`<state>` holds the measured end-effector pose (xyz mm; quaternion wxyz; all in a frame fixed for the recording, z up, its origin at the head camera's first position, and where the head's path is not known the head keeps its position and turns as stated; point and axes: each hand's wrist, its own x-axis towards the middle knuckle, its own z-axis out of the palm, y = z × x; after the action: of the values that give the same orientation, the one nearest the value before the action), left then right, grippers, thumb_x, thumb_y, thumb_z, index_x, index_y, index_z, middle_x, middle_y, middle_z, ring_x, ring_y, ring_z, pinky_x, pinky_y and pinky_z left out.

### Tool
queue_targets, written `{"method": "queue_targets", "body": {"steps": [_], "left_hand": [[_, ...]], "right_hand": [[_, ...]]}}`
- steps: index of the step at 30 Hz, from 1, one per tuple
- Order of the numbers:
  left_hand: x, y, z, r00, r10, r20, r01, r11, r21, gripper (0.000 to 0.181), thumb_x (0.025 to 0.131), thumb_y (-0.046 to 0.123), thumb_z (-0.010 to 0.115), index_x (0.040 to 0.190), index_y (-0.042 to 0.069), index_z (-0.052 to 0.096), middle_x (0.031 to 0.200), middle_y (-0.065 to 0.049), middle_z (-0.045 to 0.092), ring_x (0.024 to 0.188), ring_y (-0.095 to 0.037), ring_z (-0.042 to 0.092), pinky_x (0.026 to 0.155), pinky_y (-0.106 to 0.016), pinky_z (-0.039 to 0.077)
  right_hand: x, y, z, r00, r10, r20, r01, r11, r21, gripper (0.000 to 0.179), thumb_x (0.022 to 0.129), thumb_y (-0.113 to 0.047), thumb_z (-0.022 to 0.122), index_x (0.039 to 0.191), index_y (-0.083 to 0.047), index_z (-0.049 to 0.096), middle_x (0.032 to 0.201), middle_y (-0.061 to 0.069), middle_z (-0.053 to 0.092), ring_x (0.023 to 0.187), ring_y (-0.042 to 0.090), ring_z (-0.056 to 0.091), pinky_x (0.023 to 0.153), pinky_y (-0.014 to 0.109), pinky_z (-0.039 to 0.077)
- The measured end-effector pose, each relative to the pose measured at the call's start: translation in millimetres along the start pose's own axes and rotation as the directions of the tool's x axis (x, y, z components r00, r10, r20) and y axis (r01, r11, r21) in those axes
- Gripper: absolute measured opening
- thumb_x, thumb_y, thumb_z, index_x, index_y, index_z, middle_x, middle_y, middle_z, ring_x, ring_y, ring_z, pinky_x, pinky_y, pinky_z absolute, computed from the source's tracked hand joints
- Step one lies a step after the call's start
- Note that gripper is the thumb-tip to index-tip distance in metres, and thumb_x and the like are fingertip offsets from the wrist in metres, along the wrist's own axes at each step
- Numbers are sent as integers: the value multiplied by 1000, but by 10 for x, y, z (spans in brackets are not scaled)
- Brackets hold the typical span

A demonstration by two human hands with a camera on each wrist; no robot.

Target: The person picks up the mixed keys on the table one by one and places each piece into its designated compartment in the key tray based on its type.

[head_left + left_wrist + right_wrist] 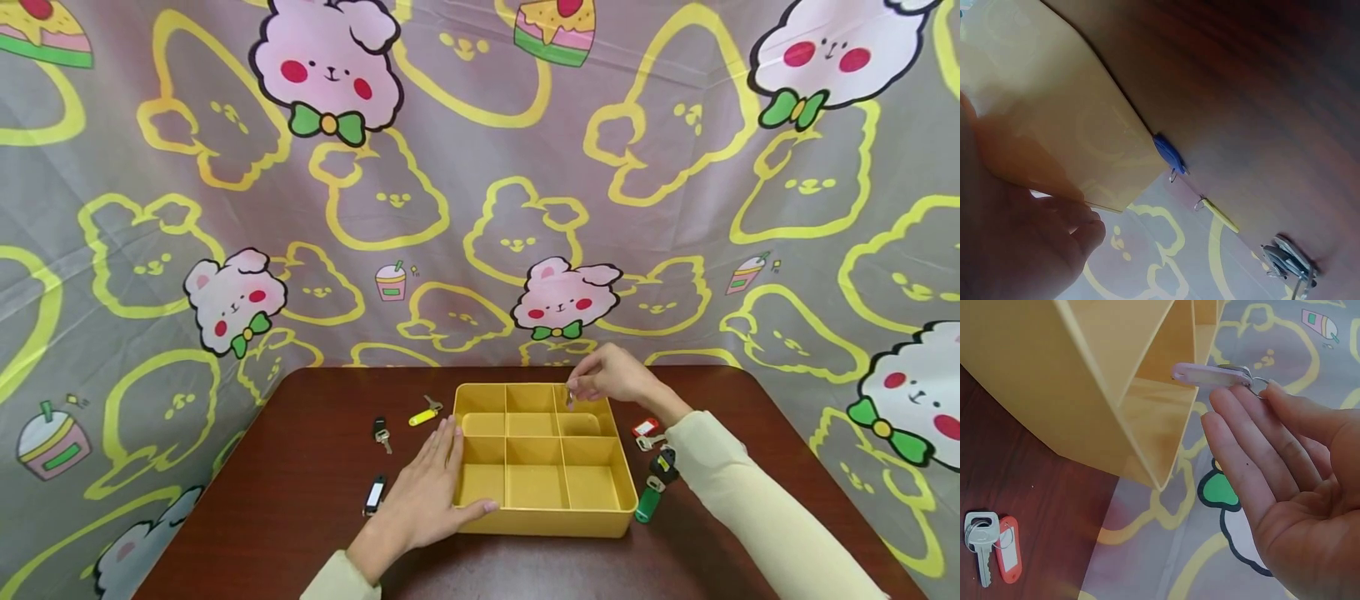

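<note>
pale creamy-yellow was worn on both sides tbh: the right sleeve (761,492) was kinda creased near its cuff (684,433), the left sleeve (342,581) mostly cropped out.

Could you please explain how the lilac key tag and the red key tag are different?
Colour: the lilac key tag is pale purple; the red key tag is bright red with a white label.
Position: the lilac key tag is held up in the right hand's grip; the red key tag lies on the table.
Key: the red key tag has a silver key plainly visible beside it; the lilac key tag mostly hides its metal.
Both are narrow and elongated.
</note>
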<state>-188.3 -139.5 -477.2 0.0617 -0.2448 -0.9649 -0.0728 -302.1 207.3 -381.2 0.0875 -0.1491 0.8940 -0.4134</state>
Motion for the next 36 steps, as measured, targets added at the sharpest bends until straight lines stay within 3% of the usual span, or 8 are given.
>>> {"method": "queue_targets", "body": {"steps": [14,18,26,36], "left_hand": [[6,-5,8,1000,0,4,0,1000,1,117,92,88,42,165,-1,23,176,-22,14,166,-32,13,133,-46,27],[16,-8,16,1000,0,1,0,1000,5,116,92,86,46,165,-2,24,176,-23,14,166,-32,14,133,-46,27],[7,0,19,1000,-4,-4,5,1000,13,118,91,90,38,165,-1,24,176,-22,14,166,-31,14,133,-45,27],[16,4,20,1000,-2,-5,2,1000,24,119,91,90,38,164,-2,27,176,-22,14,166,-31,14,133,-45,27]], "right_hand": [[29,1,85,1000,7,0,-7,999,49,19,99,-8,71,106,8,78,99,25,80,88,37,80,79,48,67],[35,5,95,1000,5,-1,-5,999,37,18,99,-9,72,104,7,79,97,24,80,85,33,80,79,47,67],[-8,-16,76,1000,0,8,0,1000,17,18,99,-12,72,102,3,81,98,22,81,88,33,80,78,46,67],[-69,-57,19,1000,-20,-2,20,999,-36,12,98,-12,74,99,-4,83,98,17,82,77,13,77,73,30,66]]}}
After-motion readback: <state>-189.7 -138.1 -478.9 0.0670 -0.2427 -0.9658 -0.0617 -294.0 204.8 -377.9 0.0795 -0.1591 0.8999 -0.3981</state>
